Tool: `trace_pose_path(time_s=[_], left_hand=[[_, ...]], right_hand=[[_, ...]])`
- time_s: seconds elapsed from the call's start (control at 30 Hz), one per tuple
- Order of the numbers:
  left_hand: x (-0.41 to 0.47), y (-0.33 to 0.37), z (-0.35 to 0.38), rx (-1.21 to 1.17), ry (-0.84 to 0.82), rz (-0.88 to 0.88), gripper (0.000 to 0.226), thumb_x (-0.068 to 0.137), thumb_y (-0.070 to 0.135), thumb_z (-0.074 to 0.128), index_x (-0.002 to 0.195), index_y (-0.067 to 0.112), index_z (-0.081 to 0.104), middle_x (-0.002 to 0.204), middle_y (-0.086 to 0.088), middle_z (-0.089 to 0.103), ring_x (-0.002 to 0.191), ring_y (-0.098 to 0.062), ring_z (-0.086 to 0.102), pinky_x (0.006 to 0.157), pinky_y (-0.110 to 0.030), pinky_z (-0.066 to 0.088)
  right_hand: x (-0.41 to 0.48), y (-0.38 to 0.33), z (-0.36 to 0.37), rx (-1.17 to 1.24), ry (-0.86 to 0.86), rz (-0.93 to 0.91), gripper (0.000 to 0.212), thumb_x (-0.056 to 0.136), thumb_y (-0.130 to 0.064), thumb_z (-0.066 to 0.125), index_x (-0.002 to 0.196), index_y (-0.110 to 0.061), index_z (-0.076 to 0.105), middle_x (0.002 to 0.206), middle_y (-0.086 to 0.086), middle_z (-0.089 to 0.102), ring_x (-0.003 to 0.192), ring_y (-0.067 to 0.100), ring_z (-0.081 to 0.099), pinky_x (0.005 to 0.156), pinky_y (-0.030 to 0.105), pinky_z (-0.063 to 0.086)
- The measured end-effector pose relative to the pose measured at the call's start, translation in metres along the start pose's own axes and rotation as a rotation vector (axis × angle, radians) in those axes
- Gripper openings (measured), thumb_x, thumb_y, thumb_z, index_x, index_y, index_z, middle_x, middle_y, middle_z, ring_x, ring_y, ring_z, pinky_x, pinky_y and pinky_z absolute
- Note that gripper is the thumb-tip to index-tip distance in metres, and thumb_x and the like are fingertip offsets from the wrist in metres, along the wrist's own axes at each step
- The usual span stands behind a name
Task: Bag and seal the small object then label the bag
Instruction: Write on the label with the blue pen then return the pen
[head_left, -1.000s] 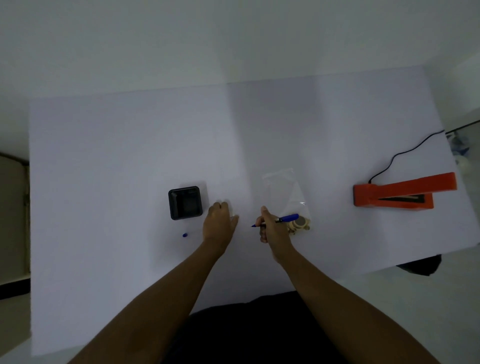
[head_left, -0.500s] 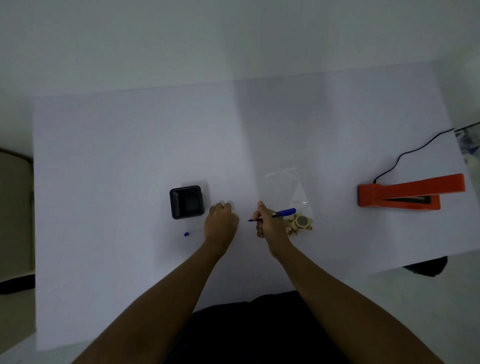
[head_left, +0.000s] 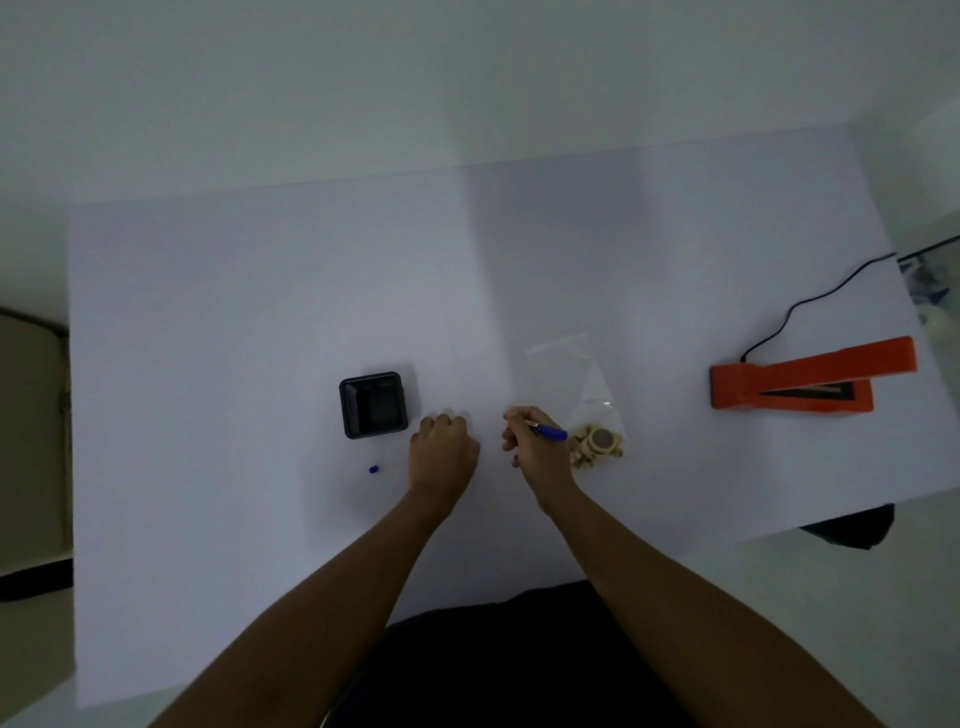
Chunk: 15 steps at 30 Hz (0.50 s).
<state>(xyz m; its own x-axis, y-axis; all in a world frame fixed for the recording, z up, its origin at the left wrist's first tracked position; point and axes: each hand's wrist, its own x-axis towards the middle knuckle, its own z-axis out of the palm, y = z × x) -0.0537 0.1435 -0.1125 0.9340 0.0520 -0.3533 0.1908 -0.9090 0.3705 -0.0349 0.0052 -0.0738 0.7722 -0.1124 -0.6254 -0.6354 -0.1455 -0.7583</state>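
Note:
A clear plastic bag (head_left: 576, 379) lies on the white table (head_left: 260, 312), with a small tan object (head_left: 597, 444) inside its near end. My right hand (head_left: 535, 447) is just left of the bag and grips a blue pen (head_left: 550, 431), tip pointing left. My left hand (head_left: 441, 452) rests knuckles-up on the table beside it, pressing down on a faint white label (head_left: 462, 418) that barely shows against the table. The pen's blue cap (head_left: 373, 469) lies loose to the left.
A black square tray (head_left: 373, 404) stands left of my left hand. An orange heat sealer (head_left: 800, 382) with a black cord (head_left: 810, 301) sits at the right. The table's near edge runs just below my forearms.
My right hand has shifted slightly left with the pen, closer to my left hand. The view has drifted a little. The bag and tray have not moved.

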Motion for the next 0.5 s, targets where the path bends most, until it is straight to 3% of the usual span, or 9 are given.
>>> trace_pose_path(time_s=[0.13, 0.2, 0.33, 0.5], left_hand=[[-0.003, 0.003, -0.007, -0.049, 0.011, 0.007, 0.017, 0.091, 0.019, 0.054, 0.079, 0.012, 0.062, 0.076, -0.004, 0.062, 0.073, -0.018, 0.056, 0.067, -0.033, 0.054], [-0.005, 0.006, -0.011, -0.060, 0.021, 0.035, 0.017, 0.091, 0.020, 0.054, 0.079, 0.012, 0.063, 0.076, -0.003, 0.062, 0.072, -0.017, 0.056, 0.066, -0.032, 0.053], [-0.009, 0.010, -0.016, -0.072, 0.057, 0.097, 0.020, 0.094, 0.025, 0.055, 0.082, 0.013, 0.067, 0.078, -0.003, 0.065, 0.076, -0.018, 0.058, 0.066, -0.033, 0.052], [-0.011, 0.010, -0.018, -0.090, 0.064, 0.180, 0.025, 0.096, 0.028, 0.052, 0.088, 0.013, 0.070, 0.085, -0.003, 0.068, 0.084, -0.017, 0.058, 0.072, -0.029, 0.050]], right_hand=[[0.002, 0.006, 0.005, -0.052, -0.033, -0.003, 0.013, 0.094, -0.020, 0.060, 0.099, -0.009, 0.067, 0.090, 0.013, 0.072, 0.083, 0.026, 0.070, 0.070, 0.040, 0.059], [0.003, 0.008, 0.009, -0.021, -0.047, 0.037, 0.012, 0.092, -0.020, 0.064, 0.097, -0.010, 0.068, 0.091, 0.015, 0.073, 0.084, 0.028, 0.071, 0.074, 0.040, 0.060], [0.004, 0.006, 0.017, 0.111, -0.070, 0.130, 0.016, 0.088, -0.020, 0.070, 0.097, -0.008, 0.069, 0.091, 0.019, 0.073, 0.086, 0.031, 0.072, 0.076, 0.040, 0.062], [0.004, -0.003, 0.019, 0.199, -0.040, 0.190, 0.011, 0.086, -0.004, 0.070, 0.096, -0.007, 0.067, 0.088, 0.017, 0.070, 0.078, 0.023, 0.068, 0.065, 0.029, 0.056]])
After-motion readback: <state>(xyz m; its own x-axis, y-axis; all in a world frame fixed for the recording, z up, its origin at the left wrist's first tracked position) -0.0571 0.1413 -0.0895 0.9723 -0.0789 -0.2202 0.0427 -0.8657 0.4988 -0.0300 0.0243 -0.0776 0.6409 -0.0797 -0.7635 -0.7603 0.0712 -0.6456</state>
